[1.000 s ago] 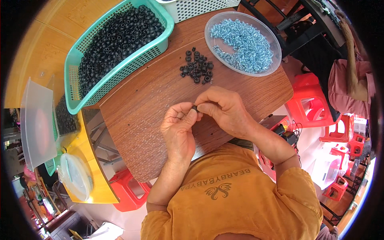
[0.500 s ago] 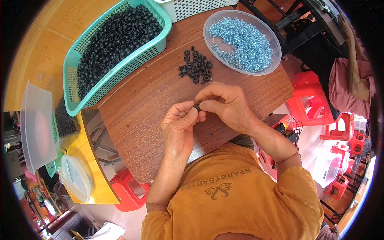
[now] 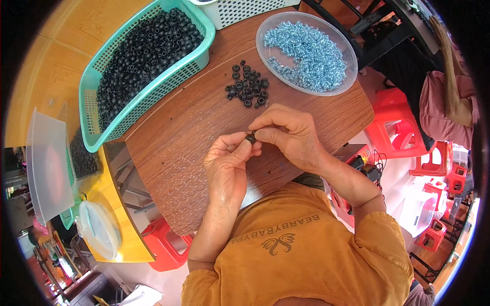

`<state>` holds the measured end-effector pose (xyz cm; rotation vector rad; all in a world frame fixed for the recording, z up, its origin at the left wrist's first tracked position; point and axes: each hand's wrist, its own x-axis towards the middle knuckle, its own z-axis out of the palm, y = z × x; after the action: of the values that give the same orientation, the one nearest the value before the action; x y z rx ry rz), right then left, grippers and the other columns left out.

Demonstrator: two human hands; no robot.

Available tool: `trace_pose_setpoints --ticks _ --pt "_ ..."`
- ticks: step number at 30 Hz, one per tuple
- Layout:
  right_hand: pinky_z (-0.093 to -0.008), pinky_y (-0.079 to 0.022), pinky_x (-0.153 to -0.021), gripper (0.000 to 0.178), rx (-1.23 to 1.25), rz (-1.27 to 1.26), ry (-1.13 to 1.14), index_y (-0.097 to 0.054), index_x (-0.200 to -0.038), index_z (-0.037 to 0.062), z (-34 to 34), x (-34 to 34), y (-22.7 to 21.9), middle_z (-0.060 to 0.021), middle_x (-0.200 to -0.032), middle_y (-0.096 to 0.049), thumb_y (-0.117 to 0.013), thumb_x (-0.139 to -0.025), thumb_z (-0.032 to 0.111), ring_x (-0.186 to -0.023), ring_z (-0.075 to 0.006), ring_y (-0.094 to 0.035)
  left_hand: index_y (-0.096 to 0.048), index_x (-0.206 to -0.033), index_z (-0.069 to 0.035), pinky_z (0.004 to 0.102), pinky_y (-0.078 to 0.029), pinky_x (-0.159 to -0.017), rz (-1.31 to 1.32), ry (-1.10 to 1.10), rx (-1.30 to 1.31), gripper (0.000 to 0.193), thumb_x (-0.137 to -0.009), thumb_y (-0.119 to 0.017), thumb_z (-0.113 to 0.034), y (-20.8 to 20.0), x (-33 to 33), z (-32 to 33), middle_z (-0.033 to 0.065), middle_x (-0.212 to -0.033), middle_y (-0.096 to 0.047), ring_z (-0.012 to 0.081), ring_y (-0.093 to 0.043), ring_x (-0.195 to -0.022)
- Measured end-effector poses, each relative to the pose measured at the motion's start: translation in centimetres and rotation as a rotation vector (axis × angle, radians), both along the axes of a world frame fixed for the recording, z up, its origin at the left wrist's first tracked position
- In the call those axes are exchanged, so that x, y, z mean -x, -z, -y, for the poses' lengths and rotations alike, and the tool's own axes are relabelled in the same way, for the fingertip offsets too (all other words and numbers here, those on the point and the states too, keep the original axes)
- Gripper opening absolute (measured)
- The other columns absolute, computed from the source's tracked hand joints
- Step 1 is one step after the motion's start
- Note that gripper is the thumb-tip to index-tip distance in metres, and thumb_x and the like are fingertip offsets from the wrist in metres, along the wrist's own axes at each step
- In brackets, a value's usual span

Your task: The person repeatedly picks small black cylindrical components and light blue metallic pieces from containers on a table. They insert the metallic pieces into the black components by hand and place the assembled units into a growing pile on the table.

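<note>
My left hand (image 3: 229, 159) pinches a small black round part (image 3: 250, 137) between thumb and fingertips, above the near half of the brown wooden table (image 3: 178, 153). My right hand (image 3: 290, 136) meets it from the right, its thumb and forefinger closed on the same part. Fingers cover most of the part, so its shape and anything else in the pinch are hard to make out. Beyond the hands lies a loose heap of black round parts (image 3: 248, 86), several with a hole in the top.
A green basket (image 3: 153, 113) full of black parts stands far left. A clear round tub (image 3: 311, 94) of small shiny blue pieces sits far right, with a white perforated basket (image 3: 240, 14) behind. Red stools (image 3: 395, 125) flank the table; another person's arm (image 3: 454, 86) shows at right.
The black part shows slightly more between my fingertips. Both hands keep their pinch in nearly the same place, and the whole view has shifted slightly.
</note>
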<state>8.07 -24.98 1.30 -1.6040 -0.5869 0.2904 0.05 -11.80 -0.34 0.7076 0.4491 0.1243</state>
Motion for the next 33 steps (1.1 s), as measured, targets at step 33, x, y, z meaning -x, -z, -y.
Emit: trace_pose_setpoints --ticks 33 --pt "-0.036 -0.045 -0.065 0.037 0.079 0.645 0.168 -0.058 -0.096 -0.002 -0.8 1.2 1.7 -0.0142 -0.091 -0.057 -0.067 -0.06 -0.006 -0.078 -0.0303 -0.053 -0.057 -0.092 0.0 0.0287 -0.049 -0.076 -0.052 -0.073 -0.092 0.014 -0.08 -0.061 0.005 0.1 -0.2 0.1 0.0094 -0.089 -0.062 0.0173 -0.059 -0.081"
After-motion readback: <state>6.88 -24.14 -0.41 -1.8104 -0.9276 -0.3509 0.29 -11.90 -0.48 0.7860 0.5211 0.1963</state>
